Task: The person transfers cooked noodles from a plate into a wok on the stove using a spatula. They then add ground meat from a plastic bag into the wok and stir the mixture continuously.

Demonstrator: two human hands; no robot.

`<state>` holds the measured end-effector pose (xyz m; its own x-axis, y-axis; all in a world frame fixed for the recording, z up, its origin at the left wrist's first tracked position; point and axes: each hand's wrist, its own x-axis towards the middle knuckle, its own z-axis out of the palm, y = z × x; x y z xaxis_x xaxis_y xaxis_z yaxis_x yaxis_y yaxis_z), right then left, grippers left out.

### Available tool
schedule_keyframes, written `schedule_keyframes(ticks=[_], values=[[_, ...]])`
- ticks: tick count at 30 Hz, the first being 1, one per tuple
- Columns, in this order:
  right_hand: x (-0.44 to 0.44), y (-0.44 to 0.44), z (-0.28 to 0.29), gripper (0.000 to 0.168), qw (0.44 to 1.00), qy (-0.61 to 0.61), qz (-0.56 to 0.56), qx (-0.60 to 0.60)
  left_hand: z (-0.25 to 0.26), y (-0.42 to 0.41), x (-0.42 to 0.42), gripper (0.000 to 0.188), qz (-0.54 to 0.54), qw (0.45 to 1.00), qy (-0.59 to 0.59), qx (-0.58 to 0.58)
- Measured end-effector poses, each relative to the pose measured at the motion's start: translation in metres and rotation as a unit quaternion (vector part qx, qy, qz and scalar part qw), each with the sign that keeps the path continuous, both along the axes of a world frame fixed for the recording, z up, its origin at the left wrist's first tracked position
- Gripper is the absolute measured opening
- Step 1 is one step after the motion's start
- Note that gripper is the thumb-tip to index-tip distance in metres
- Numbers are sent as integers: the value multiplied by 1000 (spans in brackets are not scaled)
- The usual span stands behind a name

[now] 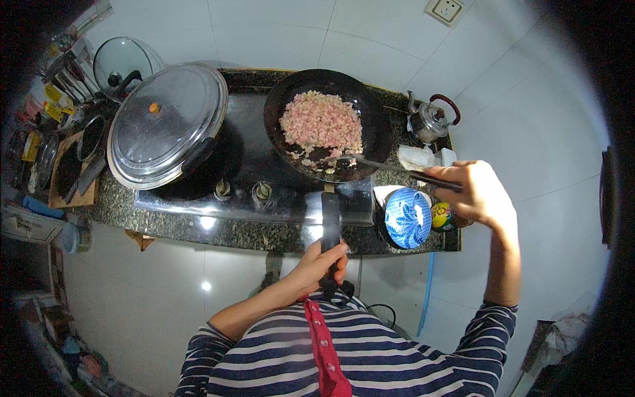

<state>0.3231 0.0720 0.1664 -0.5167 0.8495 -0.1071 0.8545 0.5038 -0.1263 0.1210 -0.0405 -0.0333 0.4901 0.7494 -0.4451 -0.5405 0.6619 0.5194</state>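
My left hand is closed round the black handle of a dark wok on the right side of the stove. Minced pink meat lies spread in the wok, with small bits near its front edge. In my right hand is the dark handle of a metal spatula, whose head dips into the front of the wok among the loose bits. A blue patterned bowl sits on the counter below the spatula's handle, beside a yellow and green can near my right wrist.
A large pan with a domed metal lid covers the stove's left side. A kettle stands at the back right, behind a crumpled white cloth or bag. Left are a wooden board, a glass lid and utensils. Two knobs face me.
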Motion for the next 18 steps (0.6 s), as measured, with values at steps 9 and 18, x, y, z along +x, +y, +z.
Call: schedule_keyframes(ticks=[9,18], values=[[-26,35,13,35,990,-70,71,-104,-1,0,-1,13,5,1000,6,-7],[-35,47,5,33,995,-21,63,-81,-3,1,-3,14,1,1000,-12,15]])
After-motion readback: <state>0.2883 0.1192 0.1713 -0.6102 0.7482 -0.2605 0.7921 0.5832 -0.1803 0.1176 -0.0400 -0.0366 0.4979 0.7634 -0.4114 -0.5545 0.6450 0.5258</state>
